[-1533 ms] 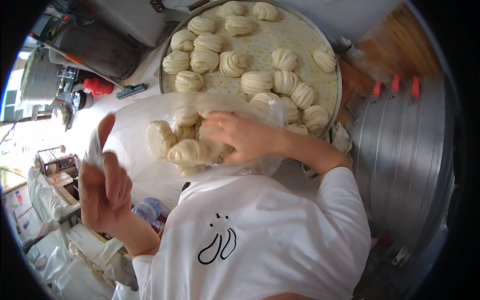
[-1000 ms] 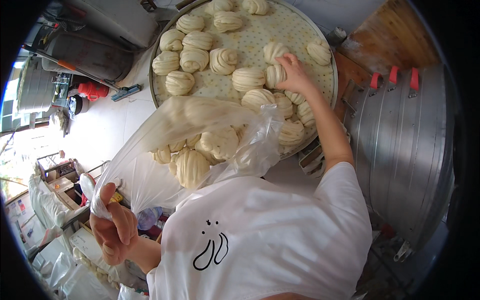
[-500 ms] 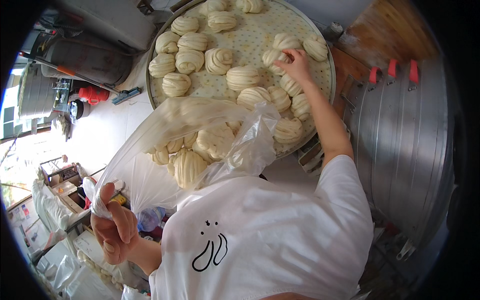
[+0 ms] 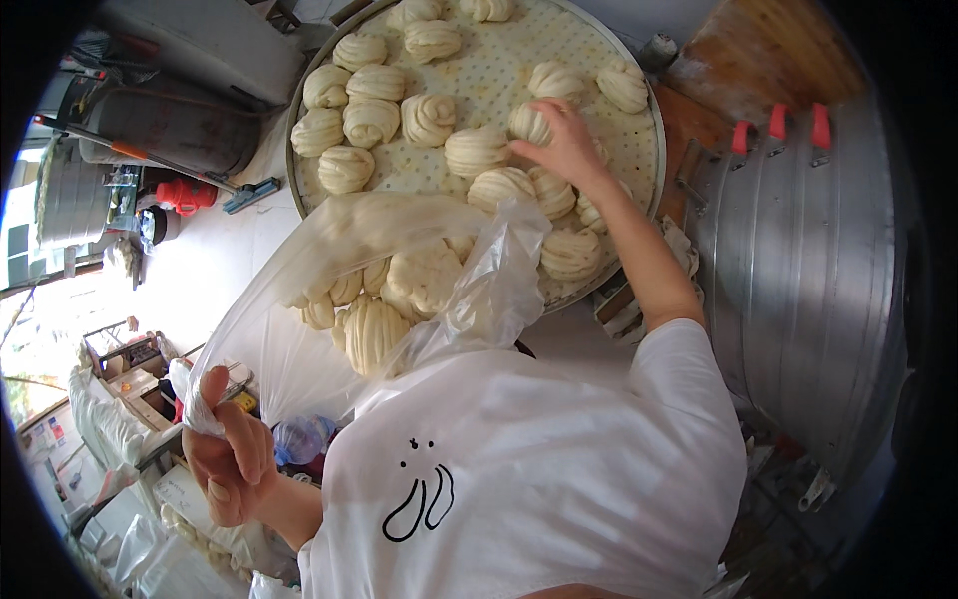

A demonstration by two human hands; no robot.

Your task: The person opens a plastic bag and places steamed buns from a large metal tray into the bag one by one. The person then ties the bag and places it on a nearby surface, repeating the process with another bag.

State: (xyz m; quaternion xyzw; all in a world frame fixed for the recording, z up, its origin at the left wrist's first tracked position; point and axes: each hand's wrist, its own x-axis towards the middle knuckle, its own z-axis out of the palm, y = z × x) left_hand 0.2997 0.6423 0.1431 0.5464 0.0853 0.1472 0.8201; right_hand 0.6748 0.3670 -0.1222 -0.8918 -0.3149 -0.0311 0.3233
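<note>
My left hand (image 4: 232, 454) is closed on the gathered edge of a clear plastic bag (image 4: 289, 260), raised at the lower left. Inside the bag lie several pale twisted steamed rolls (image 4: 374, 334), seen through its open mouth. At the upper right, my right hand (image 4: 569, 150) curls its thumb and fingers round one steamed roll (image 4: 529, 123); part of that roll is hidden by the fingers. It is on a round perforated steamer tray (image 4: 489, 75), where more rolls stand in loose clusters. The bag's crumpled side overlaps the tray's near edge.
Stacked metal steamer rings (image 4: 798, 290) with red handles (image 4: 778, 122) stand at the right. A wooden board (image 4: 768, 60) leans at the far right. On the left are a squeegee (image 4: 251, 193), a red jug (image 4: 187, 195), a dark cylinder (image 4: 170, 125) and cluttered boxes (image 4: 130, 379).
My right hand has moved slightly left and nearer with the roll, which now sits farther from the rolls at the right. My left hand keeps its hold on the bag.
</note>
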